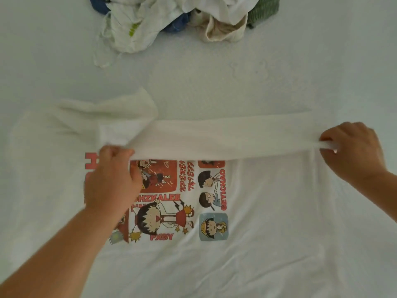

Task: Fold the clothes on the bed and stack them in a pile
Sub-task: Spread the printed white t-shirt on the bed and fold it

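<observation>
A white T-shirt (268, 211) with a red cartoon print (171, 196) lies spread flat on the bed, print up. Its far side is turned over toward me as a long white band (225, 138) that covers the top of the print. My left hand (111, 177) grips the left end of that band, near the shoulder. My right hand (354, 151) pinches the band's right end at the hem. One sleeve (111, 110) sticks out at the upper left.
A heap of unfolded clothes (171, 20) lies at the far edge of the bed, white, blue, beige and green pieces tangled together. Bare pale sheet (214, 78) stretches between the heap and the shirt.
</observation>
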`<action>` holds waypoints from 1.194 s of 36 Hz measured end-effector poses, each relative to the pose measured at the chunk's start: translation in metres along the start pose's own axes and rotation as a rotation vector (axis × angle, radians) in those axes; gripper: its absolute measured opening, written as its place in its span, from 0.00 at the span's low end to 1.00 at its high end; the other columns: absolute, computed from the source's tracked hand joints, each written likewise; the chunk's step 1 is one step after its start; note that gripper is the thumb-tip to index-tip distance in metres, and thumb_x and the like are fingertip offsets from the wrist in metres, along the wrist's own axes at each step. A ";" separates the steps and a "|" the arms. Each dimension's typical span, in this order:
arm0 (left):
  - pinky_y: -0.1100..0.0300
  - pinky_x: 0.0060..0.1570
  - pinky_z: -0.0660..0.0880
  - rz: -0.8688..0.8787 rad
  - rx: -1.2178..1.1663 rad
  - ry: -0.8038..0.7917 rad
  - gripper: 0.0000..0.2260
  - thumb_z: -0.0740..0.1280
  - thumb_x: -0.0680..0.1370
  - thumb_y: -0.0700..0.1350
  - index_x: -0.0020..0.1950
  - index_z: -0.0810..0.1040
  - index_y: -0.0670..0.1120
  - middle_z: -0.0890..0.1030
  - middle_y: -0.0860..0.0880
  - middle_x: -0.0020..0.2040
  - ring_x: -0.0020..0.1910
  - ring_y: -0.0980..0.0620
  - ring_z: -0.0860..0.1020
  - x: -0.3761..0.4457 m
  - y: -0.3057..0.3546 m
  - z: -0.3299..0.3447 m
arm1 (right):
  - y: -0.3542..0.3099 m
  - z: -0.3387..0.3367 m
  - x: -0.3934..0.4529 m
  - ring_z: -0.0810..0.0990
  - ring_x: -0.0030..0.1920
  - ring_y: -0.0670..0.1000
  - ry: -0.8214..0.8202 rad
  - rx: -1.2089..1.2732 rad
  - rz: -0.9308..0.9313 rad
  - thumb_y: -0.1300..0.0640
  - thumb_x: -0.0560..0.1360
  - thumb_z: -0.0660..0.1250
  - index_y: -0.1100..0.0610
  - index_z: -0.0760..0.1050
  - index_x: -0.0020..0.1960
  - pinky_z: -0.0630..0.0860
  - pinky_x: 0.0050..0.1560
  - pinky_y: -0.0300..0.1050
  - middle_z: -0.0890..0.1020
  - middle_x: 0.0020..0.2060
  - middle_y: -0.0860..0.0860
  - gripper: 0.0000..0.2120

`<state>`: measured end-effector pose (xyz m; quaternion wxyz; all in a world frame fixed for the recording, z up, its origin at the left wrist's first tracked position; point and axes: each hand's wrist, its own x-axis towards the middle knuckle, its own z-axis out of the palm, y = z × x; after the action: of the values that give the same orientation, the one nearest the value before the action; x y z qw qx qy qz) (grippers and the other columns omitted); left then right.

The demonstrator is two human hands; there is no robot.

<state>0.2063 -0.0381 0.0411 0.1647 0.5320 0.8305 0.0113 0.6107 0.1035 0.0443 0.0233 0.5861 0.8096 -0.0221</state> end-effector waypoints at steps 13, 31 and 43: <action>0.47 0.49 0.75 -0.060 -0.212 0.090 0.17 0.67 0.73 0.36 0.62 0.75 0.39 0.73 0.39 0.57 0.53 0.40 0.75 -0.035 -0.007 0.039 | -0.018 0.040 -0.036 0.70 0.61 0.63 -0.207 0.307 0.581 0.62 0.71 0.65 0.58 0.67 0.66 0.69 0.57 0.55 0.67 0.63 0.59 0.24; 0.59 0.32 0.72 0.070 -0.156 0.045 0.11 0.69 0.72 0.39 0.54 0.81 0.43 0.76 0.44 0.53 0.37 0.47 0.78 -0.054 -0.014 0.051 | -0.002 0.025 -0.042 0.75 0.58 0.62 -0.125 0.278 0.474 0.68 0.73 0.59 0.62 0.77 0.54 0.68 0.59 0.49 0.77 0.58 0.60 0.13; 0.63 0.35 0.68 0.097 -0.223 -0.026 0.08 0.66 0.74 0.37 0.48 0.83 0.43 0.82 0.46 0.45 0.39 0.47 0.80 -0.087 -0.010 0.000 | -0.127 -0.010 -0.051 0.77 0.54 0.57 -0.307 0.503 0.231 0.62 0.74 0.66 0.58 0.75 0.58 0.69 0.54 0.46 0.76 0.55 0.55 0.13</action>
<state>0.2303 -0.1195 0.0616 0.2327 0.5500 0.7952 0.1048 0.5058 0.0165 0.0591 0.0020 0.6515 0.6938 -0.3069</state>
